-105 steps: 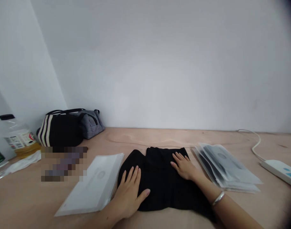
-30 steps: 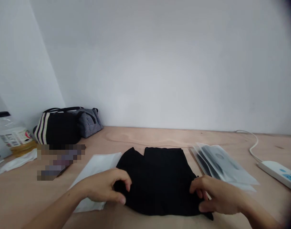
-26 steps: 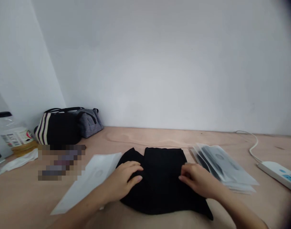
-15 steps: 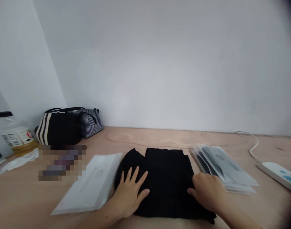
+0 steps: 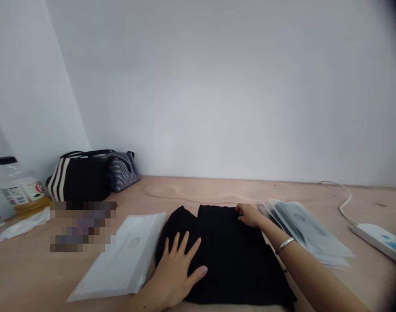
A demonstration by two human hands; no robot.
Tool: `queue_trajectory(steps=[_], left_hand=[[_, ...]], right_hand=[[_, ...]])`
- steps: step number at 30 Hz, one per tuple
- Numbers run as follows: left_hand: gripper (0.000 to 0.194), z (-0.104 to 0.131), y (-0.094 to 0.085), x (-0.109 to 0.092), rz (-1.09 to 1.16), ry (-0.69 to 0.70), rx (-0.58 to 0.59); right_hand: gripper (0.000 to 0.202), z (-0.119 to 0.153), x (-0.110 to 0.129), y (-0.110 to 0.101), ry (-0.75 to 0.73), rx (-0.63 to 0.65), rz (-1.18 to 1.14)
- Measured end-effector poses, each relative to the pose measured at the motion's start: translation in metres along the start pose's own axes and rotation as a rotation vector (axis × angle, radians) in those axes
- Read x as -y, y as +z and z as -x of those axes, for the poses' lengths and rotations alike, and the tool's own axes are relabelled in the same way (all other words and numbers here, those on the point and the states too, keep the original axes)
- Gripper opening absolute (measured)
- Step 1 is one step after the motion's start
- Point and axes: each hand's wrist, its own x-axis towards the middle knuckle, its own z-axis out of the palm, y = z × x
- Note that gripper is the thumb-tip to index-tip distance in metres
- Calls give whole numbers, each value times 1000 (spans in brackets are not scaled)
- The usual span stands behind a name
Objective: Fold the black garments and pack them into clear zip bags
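Note:
A black cloth garment [image 5: 230, 260] lies spread on the wooden table, with a notch in its far edge. My left hand [image 5: 180, 271] rests flat on its left part, fingers spread. At the far right corner of the cloth, my right hand [image 5: 248, 214] has its fingers closed on the edge; a silver bangle is on that wrist. Left of the garment lies a stack of translucent white zip bags [image 5: 120, 255]. To its right are more translucent bags [image 5: 306, 227] with dark contents, partly behind my right forearm.
Two bags, one black with white stripes [image 5: 82, 180] and one finely striped [image 5: 123, 171], stand at the back left. An oil bottle [image 5: 24, 193] and white tissue [image 5: 25, 225] are left. A power strip [image 5: 381, 240] with a cable is right.
My right hand has moved from the garment's right side up to its far right corner. The cloth's right edge lies flatter and further out. My left hand stays nearly in place.

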Motion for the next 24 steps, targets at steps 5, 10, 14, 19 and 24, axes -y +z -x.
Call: queue_trajectory(steps=[5, 10, 14, 19, 24], left_hand=[[64, -2, -1, 0, -21, 17, -74], [62, -4, 2, 1, -39, 33, -103], [60, -2, 2, 1, -54, 69, -157], [56, -1, 2, 2, -45, 92, -171], [54, -1, -1, 1, -59, 95, -197]], right_hand=[[22, -11, 2, 4, 16, -65, -5], [28, -14, 19, 6, 56, -80, 6], [28, -25, 47, 3, -42, -104, -56], [24, -39, 86, 19, -133, -73, -139], [23, -35, 105, 28, -49, -173, -160]])
